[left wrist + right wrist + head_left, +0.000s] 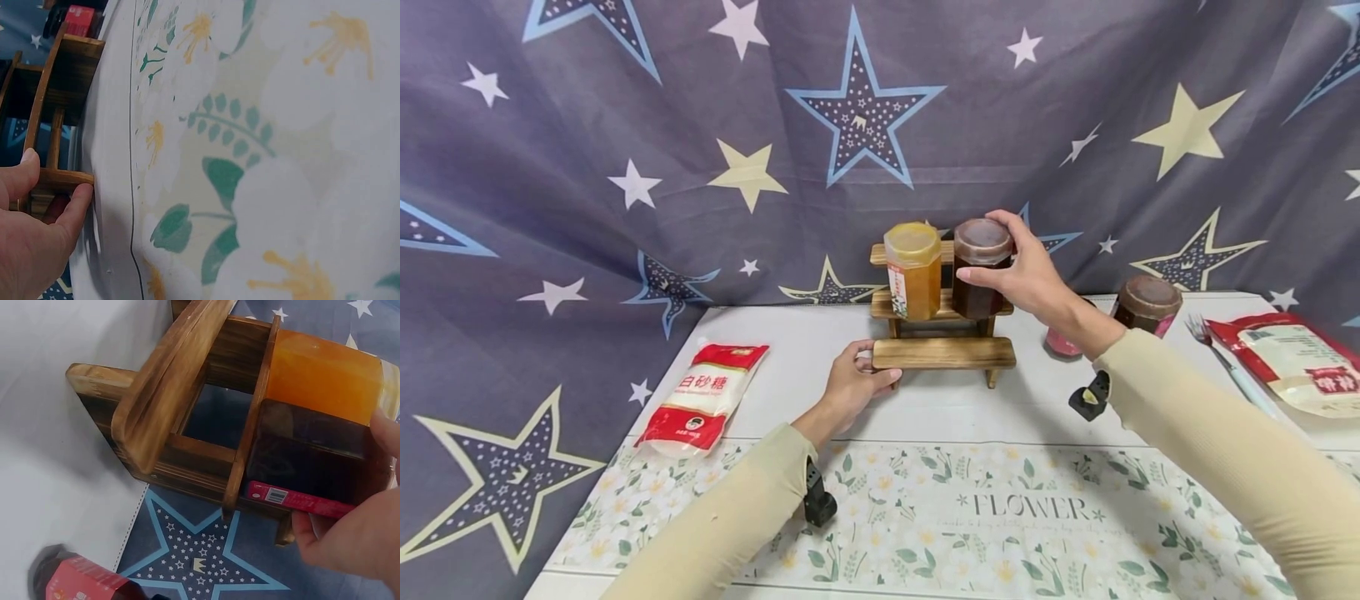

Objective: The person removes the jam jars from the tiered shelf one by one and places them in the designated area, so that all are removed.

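Note:
A three-step wooden rack (943, 353) stands near the back of the table. My left hand (848, 385) grips the left end of its lowest step, thumb in front; the left wrist view shows thumb and fingers around the wood (65, 179). With my right hand (1028, 271) I hold a dark jar (979, 279) around its upper part, upright at the middle step. Right beside it on that step is a jar of amber honey (916, 275) with a yellowish lid. In the right wrist view the dark jar (312, 450) shows a pink label along its side.
To the left lies a red-and-white bag of white sugar (703, 398). Behind my right forearm stand another dark jar (1146, 304) and a pink-labelled jar (1063, 343), partly hidden. A fork (1232, 367) and a red bag (1300, 362) lie at the right. A starry curtain (970, 167) hangs behind the table.

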`<move>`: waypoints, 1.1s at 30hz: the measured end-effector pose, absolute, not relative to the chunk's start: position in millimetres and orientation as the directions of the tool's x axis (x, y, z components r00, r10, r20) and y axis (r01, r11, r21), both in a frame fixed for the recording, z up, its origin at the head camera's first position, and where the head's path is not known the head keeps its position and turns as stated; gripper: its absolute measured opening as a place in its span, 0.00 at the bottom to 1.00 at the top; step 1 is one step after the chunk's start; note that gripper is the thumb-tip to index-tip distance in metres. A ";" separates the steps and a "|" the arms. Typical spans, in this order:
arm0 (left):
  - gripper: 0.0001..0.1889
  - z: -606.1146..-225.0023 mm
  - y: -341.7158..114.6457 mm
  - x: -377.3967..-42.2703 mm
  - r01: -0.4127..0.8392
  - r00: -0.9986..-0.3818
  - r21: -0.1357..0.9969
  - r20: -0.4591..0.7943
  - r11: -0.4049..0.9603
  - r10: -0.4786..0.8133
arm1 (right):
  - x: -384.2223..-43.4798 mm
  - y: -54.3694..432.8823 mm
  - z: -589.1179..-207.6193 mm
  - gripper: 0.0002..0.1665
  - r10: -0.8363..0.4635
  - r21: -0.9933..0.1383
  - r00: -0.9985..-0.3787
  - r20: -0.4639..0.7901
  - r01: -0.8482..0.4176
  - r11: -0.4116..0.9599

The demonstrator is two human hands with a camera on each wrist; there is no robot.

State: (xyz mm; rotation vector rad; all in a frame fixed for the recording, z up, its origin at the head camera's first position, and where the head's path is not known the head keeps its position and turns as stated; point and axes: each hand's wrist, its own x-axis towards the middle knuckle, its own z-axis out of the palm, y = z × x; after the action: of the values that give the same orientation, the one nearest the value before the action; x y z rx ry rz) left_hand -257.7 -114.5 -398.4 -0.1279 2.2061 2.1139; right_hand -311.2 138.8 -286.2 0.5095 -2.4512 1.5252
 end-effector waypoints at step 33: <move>0.34 -398.7 -113.8 -258.7 -0.129 -0.992 0.991 -0.129 0.045 0.003 | -267.5 178.3 -275.6 0.48 -0.050 -0.835 -0.930 0.364 -0.350 0.424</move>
State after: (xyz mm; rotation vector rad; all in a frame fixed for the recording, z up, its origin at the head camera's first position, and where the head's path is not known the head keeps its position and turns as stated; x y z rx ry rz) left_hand -258.7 -113.8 -398.7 -0.1335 2.2000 2.1025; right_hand -267.5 178.3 -275.6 0.3470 -2.3982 1.5084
